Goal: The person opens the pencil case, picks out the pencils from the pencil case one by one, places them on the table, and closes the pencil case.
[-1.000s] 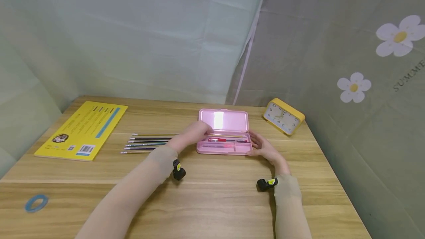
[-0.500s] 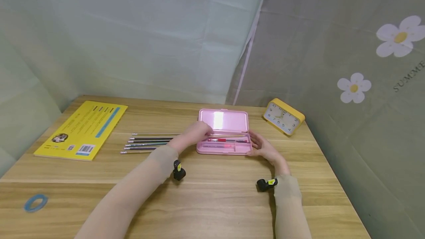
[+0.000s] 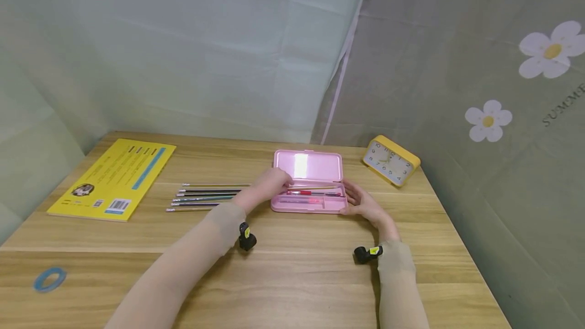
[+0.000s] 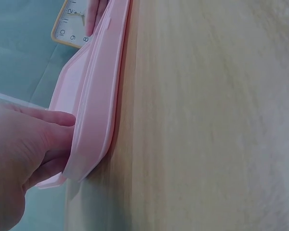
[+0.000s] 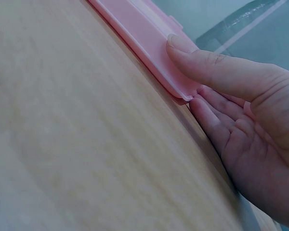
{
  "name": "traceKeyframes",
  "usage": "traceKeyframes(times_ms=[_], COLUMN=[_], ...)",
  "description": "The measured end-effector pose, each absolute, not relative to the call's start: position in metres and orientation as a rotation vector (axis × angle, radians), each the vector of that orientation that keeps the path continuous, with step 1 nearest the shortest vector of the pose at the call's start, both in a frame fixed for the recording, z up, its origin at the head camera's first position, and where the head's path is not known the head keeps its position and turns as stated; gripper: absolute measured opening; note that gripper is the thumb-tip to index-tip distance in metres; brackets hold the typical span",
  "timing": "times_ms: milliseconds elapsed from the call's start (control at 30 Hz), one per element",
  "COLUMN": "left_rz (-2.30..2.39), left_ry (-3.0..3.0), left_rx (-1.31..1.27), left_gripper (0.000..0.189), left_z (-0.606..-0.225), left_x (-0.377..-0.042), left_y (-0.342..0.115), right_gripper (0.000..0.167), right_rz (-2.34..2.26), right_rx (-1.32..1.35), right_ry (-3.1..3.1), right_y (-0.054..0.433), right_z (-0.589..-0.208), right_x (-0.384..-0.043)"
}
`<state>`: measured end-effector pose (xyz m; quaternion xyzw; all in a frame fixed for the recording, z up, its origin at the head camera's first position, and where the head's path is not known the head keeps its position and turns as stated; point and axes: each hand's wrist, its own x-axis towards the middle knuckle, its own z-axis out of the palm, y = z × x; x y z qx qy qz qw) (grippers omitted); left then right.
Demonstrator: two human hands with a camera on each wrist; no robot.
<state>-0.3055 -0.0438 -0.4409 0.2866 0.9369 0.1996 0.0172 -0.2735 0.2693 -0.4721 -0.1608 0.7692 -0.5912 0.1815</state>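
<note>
A pink pencil case [image 3: 308,211] lies open on the table, its lid [image 3: 322,165] tipped back. My left hand [image 3: 270,183] reaches over the case's left end, fingertips inside and pinching a yellowish pencil [image 3: 315,187] that lies along the back; the pencil's left end is hidden by the fingers. In the left wrist view the fingers dip behind the case wall [image 4: 97,96]. A red pen [image 3: 301,193] and a pinkish pen [image 3: 299,200] lie in the case. My right hand [image 3: 365,206] holds the case's right end, thumb at the front corner and fingers along the side.
Several pencils [image 3: 201,198] lie in a row left of the case, partly behind my left forearm. A yellow book [image 3: 114,176] is at the far left, a blue ring [image 3: 50,279] at the near left. A yellow alarm clock [image 3: 390,161] stands at the back right.
The pencil's end by my left fingers has shifted slightly toward the front of the case. Both hands stay almost in place, the right still at the case's end.
</note>
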Motion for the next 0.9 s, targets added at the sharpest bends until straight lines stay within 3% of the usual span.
traceKeyframes(times_ms=[600,900], left_rz=[0.688,0.809], left_ry=[2.959,2.951], left_rx=[0.818,0.873], left_gripper=[0.02,0.023], left_z=[-0.442,-0.425], left_x=[-0.3,-0.295], left_y=[-0.039,-0.045], right_gripper=[0.098,0.097], right_rz=[-1.671,-1.691], right_rx=[-0.433,-0.456], right_ry=[2.178,2.149], right_y=[0.269,0.269], right_z=[-0.472,-0.472], right_x=[-0.273,-0.273])
